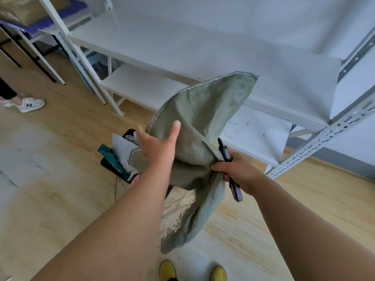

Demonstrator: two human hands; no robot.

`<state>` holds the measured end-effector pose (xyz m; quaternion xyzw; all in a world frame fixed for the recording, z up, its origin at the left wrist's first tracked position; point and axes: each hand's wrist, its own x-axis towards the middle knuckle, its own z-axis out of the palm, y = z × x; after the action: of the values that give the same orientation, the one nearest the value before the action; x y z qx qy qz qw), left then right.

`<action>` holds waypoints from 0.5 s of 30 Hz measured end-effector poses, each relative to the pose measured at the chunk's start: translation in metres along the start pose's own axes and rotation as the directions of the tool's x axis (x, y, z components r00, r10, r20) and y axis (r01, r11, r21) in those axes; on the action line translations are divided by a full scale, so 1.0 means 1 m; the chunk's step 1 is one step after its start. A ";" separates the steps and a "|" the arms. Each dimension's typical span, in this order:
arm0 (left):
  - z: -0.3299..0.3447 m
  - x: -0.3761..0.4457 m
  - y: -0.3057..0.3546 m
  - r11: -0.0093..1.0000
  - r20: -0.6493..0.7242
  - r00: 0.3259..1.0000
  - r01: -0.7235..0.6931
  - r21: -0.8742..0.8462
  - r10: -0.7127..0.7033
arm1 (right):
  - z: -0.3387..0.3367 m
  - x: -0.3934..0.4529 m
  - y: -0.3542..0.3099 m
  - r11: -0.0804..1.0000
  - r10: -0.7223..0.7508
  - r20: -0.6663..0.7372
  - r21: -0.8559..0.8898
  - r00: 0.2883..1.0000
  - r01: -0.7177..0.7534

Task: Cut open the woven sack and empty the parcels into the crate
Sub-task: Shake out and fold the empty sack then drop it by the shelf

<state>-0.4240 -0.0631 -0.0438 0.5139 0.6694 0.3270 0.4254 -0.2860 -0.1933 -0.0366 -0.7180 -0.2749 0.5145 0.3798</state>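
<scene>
your right hand (235,171) bunches the limp green woven sack (203,126) together with a dark cutter (230,169); your left hand (158,145) lies spread against the cloth, above a dark crate (113,166) of parcels (121,153) on the floor; the blade so near the fabric could snag or nick your fingers

Wooden floor (50,179) carries a black crate (113,169) (holding parcels (121,153)).

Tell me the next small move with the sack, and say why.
Probably set the sack aside. It hangs limp and flat, its frayed cut end dangling, bunched in the right hand along with the cutter, while parcels already lie in the black crate below. The left hand is open against the fabric.
</scene>
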 end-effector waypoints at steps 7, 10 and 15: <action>0.002 0.033 0.019 0.891 0.374 0.927 -0.148 0.428 -0.026 | -0.024 -0.013 0.026 0.991 0.036 0.031 -0.130 0.999 -0.032; 0.007 0.019 0.029 0.835 0.448 0.875 -0.379 0.398 0.184 | -0.030 -0.012 0.032 0.958 -0.003 -0.104 -0.284 0.995 -0.026; 0.026 -0.007 0.049 0.737 0.639 0.670 -0.635 0.230 0.378 | -0.041 -0.006 -0.003 0.994 -0.100 -0.540 -0.012 0.836 0.110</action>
<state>-0.3792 -0.0576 -0.0104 0.8358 0.3967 0.1139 0.3621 -0.2495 -0.2069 -0.0230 -0.8138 -0.1910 0.2729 0.4763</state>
